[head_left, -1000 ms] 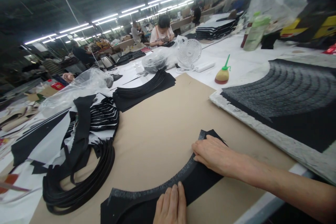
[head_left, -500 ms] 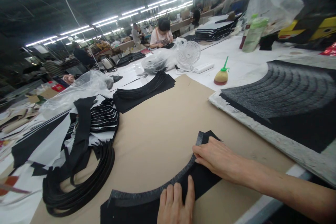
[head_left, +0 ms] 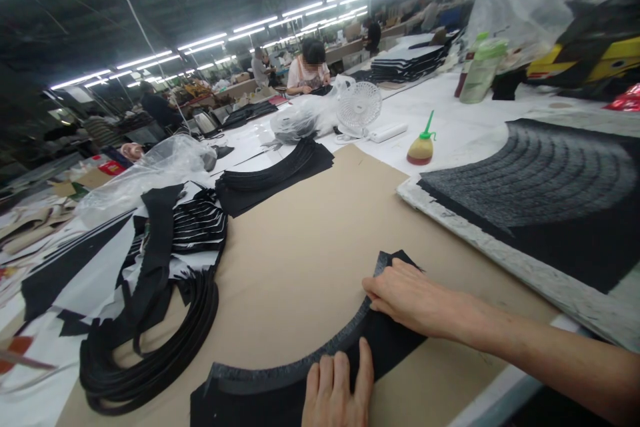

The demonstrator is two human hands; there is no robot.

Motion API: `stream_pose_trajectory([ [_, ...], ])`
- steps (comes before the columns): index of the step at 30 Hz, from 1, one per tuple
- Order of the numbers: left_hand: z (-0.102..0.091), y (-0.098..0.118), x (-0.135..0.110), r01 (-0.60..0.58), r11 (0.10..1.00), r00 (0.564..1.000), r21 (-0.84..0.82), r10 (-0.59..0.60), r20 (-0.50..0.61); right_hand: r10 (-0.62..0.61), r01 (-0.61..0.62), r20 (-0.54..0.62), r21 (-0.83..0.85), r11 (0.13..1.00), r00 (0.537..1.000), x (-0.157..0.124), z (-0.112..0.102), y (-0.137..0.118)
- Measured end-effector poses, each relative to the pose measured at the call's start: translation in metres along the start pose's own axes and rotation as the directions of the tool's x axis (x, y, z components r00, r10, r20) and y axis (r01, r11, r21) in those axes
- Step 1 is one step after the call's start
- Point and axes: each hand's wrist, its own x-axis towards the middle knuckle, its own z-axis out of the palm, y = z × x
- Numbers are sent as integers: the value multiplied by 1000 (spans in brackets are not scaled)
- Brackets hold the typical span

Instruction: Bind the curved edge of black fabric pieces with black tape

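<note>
Left hand [head_left: 339, 392]: index spread from the other fingers. Right hand [head_left: 410, 297]: fingers curled; cannot tell whether pinching. Grey-edged, curved black fabric piece [head_left: 280, 399] lies beneath both sets of fingers.

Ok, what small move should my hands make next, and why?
Maybe press along the grey curved edge with your right hand: it sits at that edge, while your left hand rests on the black piece and could steady it.
</note>
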Motion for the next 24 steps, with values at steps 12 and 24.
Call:
stream_pose_trajectory([
  [12, 0, 3, -1, 48, 998, 999, -40, -48, 13, 50, -52, -78, -22, 998, 996, 8, 20, 5],
  [24, 11, 37, 34, 289, 831, 957, -476, -236, 168, 175, -136, -262, 160, 978, 949, -1, 39, 12],
])
